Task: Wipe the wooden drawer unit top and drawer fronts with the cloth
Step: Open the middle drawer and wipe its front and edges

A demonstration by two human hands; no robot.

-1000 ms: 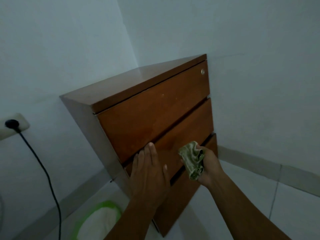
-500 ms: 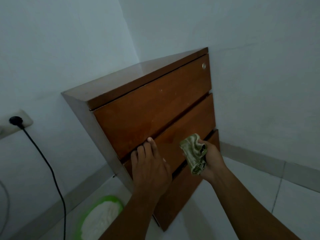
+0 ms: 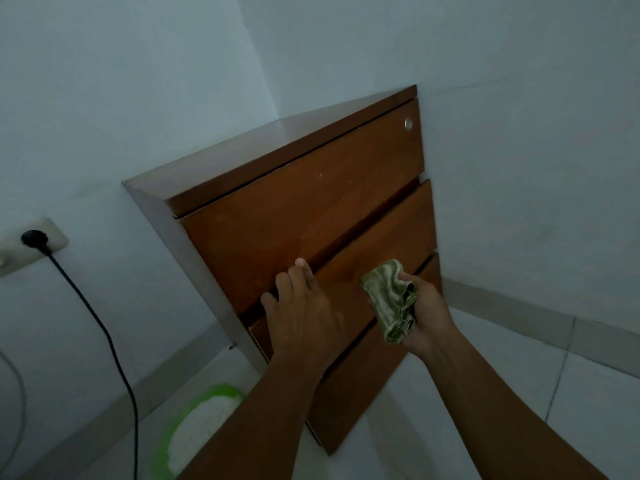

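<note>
A brown wooden drawer unit with three drawer fronts stands in the corner of a pale-walled room. My left hand lies on the middle drawer front, its fingertips curled over that drawer's top edge in the gap under the top drawer. My right hand grips a bunched green cloth and holds it against the right part of the middle drawer front. A small round lock sits at the top drawer's upper right corner.
A wall socket at the left holds a black plug, and its cable hangs to the floor. A green-rimmed white mat lies on the tiled floor left of the unit. Walls close in behind and to the right.
My left hand's fingers have slid up and hooked over the middle drawer's top edge. The cloth hand has stayed on the middle drawer, shifting slightly. The view has tilted a little.
</note>
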